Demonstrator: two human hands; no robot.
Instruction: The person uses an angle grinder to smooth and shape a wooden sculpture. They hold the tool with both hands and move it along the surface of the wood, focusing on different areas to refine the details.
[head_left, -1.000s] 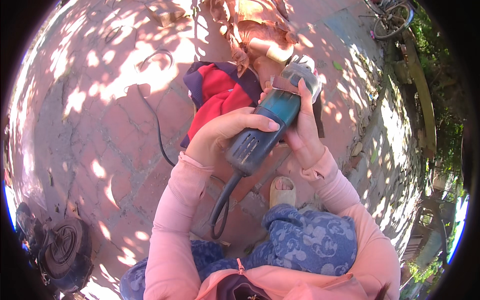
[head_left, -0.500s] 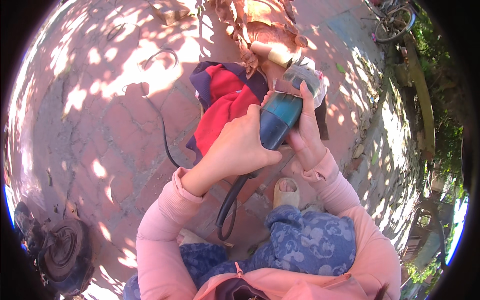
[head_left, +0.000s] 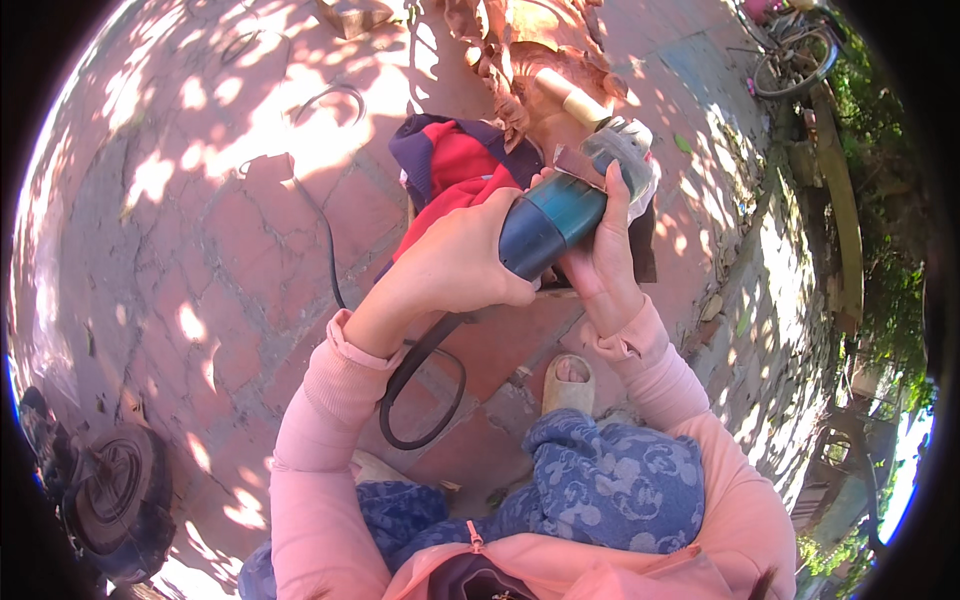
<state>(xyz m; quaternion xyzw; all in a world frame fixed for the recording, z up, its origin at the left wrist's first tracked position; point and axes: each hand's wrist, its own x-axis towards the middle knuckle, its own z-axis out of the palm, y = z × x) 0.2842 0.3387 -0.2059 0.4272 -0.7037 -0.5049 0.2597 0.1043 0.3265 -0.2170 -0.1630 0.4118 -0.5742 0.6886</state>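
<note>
Both of my hands hold a teal and dark blue angle grinder [head_left: 555, 222], its head tilted up and to the right. My left hand [head_left: 455, 258] is wrapped around the dark rear end of the body. My right hand [head_left: 605, 255] grips the teal side from the right, thumb up along it. A reddish-brown flat piece [head_left: 578, 166] juts from near the grey head [head_left: 622, 152]. Whether it is fixed to the tool I cannot tell. A black cord [head_left: 400, 395] loops down from the rear, passing under my left wrist.
Red and navy cloth [head_left: 445, 165] lies beyond my left hand. Past the grinder stands a carved reddish-brown wooden piece [head_left: 545, 45], with a tan cylinder [head_left: 575, 100] beside it. A black wheel-like object [head_left: 118, 500] sits lower left. A bicycle [head_left: 795, 60] is at the far right.
The grinder has tilted further, its rear end moving left and up, with my left hand going with it. The cord's loop has shifted left. Both hands keep their hold.
</note>
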